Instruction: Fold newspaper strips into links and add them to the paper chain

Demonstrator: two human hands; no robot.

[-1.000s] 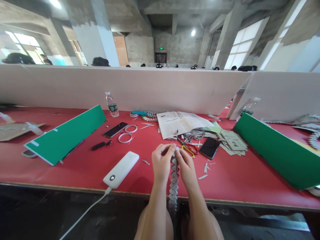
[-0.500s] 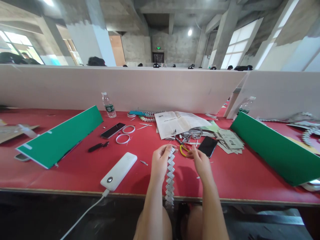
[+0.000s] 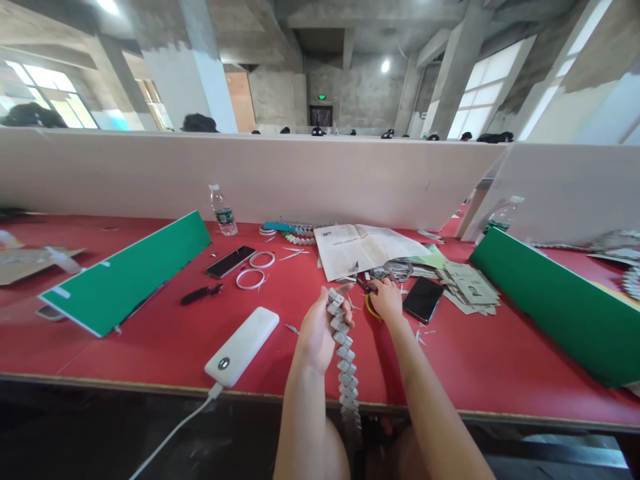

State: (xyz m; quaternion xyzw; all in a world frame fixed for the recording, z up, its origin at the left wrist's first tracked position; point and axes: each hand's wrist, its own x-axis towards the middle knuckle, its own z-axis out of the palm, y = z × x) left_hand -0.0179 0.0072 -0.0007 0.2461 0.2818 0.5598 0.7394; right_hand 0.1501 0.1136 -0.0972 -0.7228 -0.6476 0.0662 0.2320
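Observation:
A zigzag chain of folded paper (image 3: 345, 357) hangs over the table edge toward my lap. My left hand (image 3: 320, 327) is closed round its upper end. My right hand (image 3: 386, 300) is lowered onto the table, over a yellow-handled tool (image 3: 371, 308) that looks like pliers and beside a heap of paper strips (image 3: 395, 270). Its fingertips are hidden, so I cannot tell whether they grip anything. Just right of this hand lies a black phone (image 3: 423, 299).
An open printed sheet (image 3: 365, 248) partly covers the strips, with stacked paper pieces (image 3: 470, 283) to its right. Leftward are a power bank (image 3: 243, 347), another phone (image 3: 231, 261), white rings (image 3: 251, 278) and a bottle (image 3: 223, 212). Green boards (image 3: 130, 277) flank both sides.
My right hand has moved forward and down from above the table onto the yellow-handled tool. My left hand has turned, still holding the chain. Small paper scraps now show near the black phone.

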